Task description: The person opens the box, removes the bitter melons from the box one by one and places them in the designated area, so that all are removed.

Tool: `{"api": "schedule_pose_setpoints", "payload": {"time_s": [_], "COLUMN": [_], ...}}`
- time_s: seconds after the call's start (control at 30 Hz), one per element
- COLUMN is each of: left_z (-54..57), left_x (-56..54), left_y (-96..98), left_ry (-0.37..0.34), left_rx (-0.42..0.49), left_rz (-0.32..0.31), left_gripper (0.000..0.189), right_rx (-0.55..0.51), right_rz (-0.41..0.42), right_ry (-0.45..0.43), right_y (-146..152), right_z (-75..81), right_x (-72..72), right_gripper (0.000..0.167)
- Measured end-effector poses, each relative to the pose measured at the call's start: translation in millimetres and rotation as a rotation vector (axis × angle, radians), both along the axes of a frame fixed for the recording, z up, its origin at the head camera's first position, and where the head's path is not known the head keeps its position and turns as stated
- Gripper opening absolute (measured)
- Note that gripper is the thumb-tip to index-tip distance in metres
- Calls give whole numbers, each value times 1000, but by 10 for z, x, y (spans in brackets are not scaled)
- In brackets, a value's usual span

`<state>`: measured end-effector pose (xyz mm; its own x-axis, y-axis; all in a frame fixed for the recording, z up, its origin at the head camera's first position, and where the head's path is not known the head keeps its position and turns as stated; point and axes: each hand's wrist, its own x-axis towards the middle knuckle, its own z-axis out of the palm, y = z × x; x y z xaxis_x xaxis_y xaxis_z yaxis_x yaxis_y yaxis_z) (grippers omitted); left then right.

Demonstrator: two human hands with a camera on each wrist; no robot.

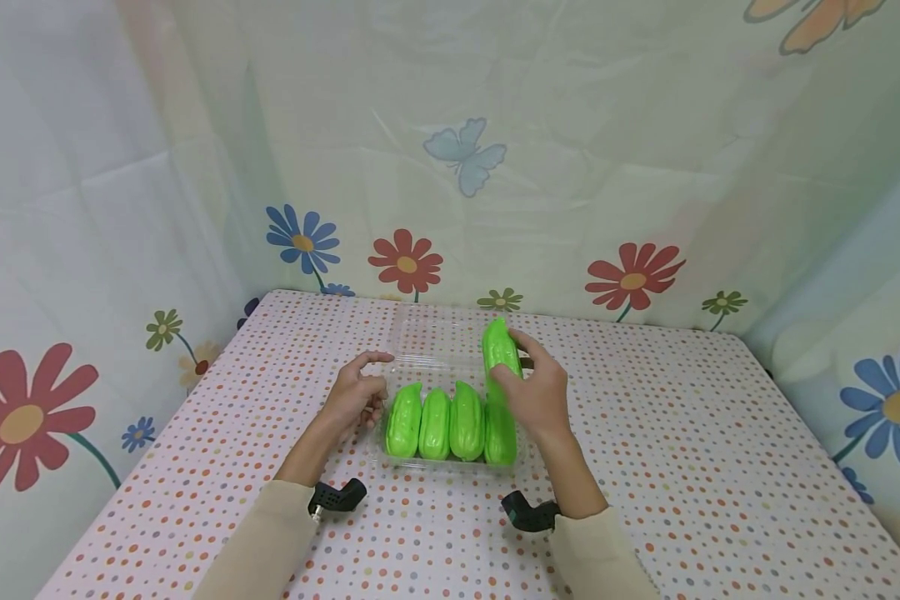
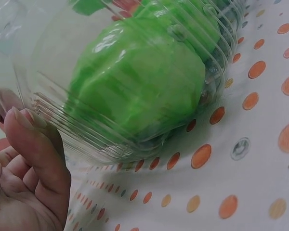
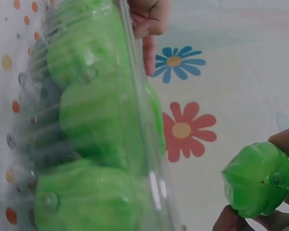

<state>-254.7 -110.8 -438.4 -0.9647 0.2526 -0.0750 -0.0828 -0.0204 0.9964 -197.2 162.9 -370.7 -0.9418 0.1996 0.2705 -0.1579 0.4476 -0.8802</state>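
A clear plastic clamshell box [image 1: 450,468] lies with its lid [image 1: 442,329] folded back, away from me. Inside it, several glossy green, ribbed, elongated vegetables [image 1: 435,425] lie side by side. My left hand [image 1: 356,396] is at the box's left side; in the left wrist view its thumb and a finger [image 2: 31,139] pinch the rim. With thumb and fingers, my right hand [image 1: 536,387] grips another green vegetable [image 1: 499,342] above the box's right end. The right wrist view shows this held vegetable [image 3: 257,180] end-on, apart from the box.
The box rests on a table with a dotted cloth [image 1: 682,450]. Behind and at both sides hangs a curtain [image 1: 555,167] printed with flowers and butterflies. Black wrist cameras [image 1: 337,497] sit on both forearms.
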Motion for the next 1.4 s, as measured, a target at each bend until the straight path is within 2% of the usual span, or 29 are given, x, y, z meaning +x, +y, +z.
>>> {"api": "schedule_pose_setpoints", "payload": {"time_s": [0.23,0.67,0.93,1.4], "left_z": [-10,2,-3,-9], "left_x": [-12,-3,0,-10], "left_y": [-3,-13,-1,-6], "left_ry": [7,-4,2,-2], "left_rx": [3,-5,5,7], "left_rz": [-5,1,-7,-10], "left_gripper": [61,62,62,61], "right_rx": [31,5,2,52], "right_rz": [-34,-86,-143,-148], "right_ry": [-54,-143,-163,-271], "right_y": [142,318,432,538], "right_z": [-19,-54,-72,-143], "right_x": [-35,-70,-99,-132], "right_gripper": [61,63,63,62]}}
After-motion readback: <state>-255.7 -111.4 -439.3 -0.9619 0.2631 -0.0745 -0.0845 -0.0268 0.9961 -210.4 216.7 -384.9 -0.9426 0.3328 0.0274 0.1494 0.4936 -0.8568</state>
